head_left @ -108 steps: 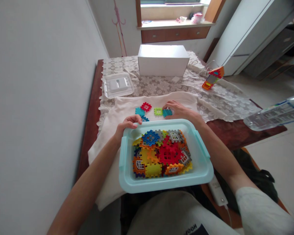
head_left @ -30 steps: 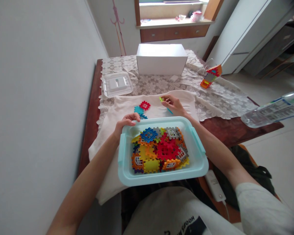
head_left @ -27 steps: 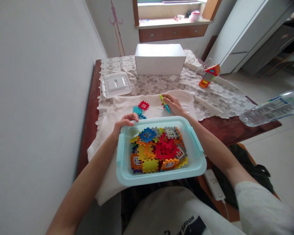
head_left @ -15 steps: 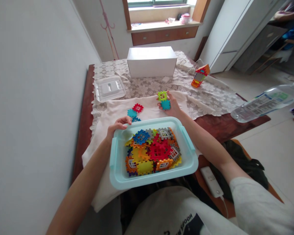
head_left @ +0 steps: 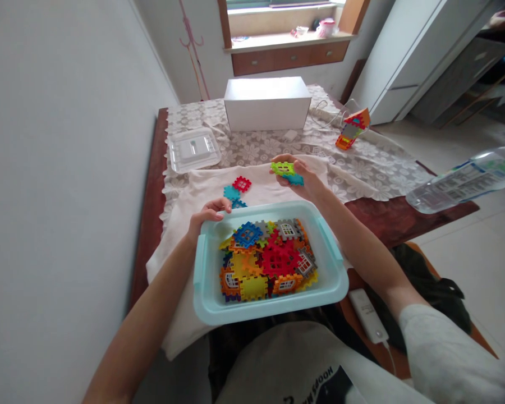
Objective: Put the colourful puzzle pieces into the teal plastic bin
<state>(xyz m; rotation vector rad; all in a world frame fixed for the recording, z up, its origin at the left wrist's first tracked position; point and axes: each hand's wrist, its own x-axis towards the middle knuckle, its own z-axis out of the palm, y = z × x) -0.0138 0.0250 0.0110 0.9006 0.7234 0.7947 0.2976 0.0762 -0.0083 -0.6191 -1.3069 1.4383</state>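
Note:
My right hand (head_left: 303, 178) is raised above the white cloth (head_left: 202, 188), closed on a green tile (head_left: 282, 168) joined to a teal tile (head_left: 294, 179). My left hand (head_left: 208, 213) curls over the far left rim of the pale blue tub (head_left: 204, 275), which rests on my lap and is full of several coloured interlocking tiles (head_left: 267, 261). On the cloth, beyond my left hand, lie a red tile (head_left: 241, 183), a teal tile (head_left: 230, 192) and a blue tile (head_left: 237, 204).
A white box (head_left: 267, 104) stands at the table's far end, a clear lid (head_left: 192, 149) to its left, a small built tile house (head_left: 352, 128) at the right. A plastic bottle (head_left: 463, 179) overhangs the right edge. A wall runs along the left.
My right hand picked the green and teal tiles off the cloth, lifted them joined together, and has now tipped them flatter. My left hand stayed on the tub's rim.

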